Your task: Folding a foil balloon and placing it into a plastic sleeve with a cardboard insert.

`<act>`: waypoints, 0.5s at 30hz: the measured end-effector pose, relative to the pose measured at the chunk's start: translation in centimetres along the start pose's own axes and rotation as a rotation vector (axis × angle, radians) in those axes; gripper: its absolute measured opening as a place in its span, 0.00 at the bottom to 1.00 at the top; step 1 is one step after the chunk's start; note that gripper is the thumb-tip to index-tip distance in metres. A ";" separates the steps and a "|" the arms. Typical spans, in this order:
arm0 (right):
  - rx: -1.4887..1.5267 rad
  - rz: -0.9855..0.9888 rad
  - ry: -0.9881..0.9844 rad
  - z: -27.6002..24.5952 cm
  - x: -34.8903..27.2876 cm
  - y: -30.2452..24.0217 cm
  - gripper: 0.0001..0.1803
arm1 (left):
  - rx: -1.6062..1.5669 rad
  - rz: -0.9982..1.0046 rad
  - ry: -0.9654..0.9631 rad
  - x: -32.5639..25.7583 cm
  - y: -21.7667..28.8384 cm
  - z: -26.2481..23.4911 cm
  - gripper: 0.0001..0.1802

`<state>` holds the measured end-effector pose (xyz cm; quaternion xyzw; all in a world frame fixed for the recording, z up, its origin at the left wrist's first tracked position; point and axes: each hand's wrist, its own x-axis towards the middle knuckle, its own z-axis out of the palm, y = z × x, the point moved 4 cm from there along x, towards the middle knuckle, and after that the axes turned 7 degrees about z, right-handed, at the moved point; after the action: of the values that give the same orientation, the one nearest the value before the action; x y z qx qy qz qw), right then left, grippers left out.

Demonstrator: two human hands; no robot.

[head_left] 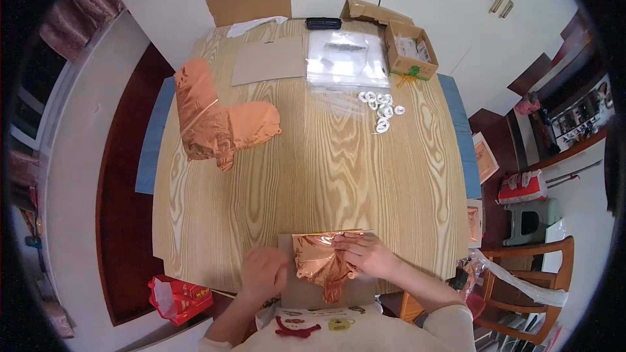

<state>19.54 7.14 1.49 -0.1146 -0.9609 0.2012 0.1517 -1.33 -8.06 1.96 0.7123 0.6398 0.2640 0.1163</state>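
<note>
A copper-coloured foil balloon [317, 264], flat and folded up, lies on a grey-brown cardboard sheet [287, 296] at the table's near edge. My right hand [368, 255] rests on the balloon's upper right part, its fingers bent and together over the foil. Just left of the balloon is my left hand [265, 272], blurred, with its fingers seemingly curled in; nothing shows in it. At the far left lies another copper foil balloon [208, 120], spread out, uninflated and L-shaped.
On the wood-grain table [287, 189], a grey card [268, 62] and clear plastic bags [345, 58] lie at the back. Several white ribbon rolls [383, 109] sit near an open cardboard box [412, 52]. A wooden chair [557, 280] stands at the right; a red bag [179, 300] at the left.
</note>
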 end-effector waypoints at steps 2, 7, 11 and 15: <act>0.006 -0.005 0.006 0.3 0.2 -0.1 0.08 | 0.050 0.069 -0.054 4.1 1.8 -0.4 0.27; -0.021 -0.046 0.023 -0.2 0.7 -0.3 0.08 | 0.189 0.239 -0.266 7.0 3.0 3.9 0.41; -0.050 -0.077 0.024 0.2 0.3 -0.2 0.11 | 0.205 0.233 -0.336 6.8 2.6 5.0 0.47; 0.219 -0.019 -0.113 -1.6 1.0 0.1 0.19 | 0.207 0.210 -0.341 6.7 2.5 5.1 0.48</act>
<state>19.19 8.05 3.07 -0.0766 -0.9413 0.3094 0.1109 3.75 -1.01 0.49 0.8175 0.5569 0.0834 0.1207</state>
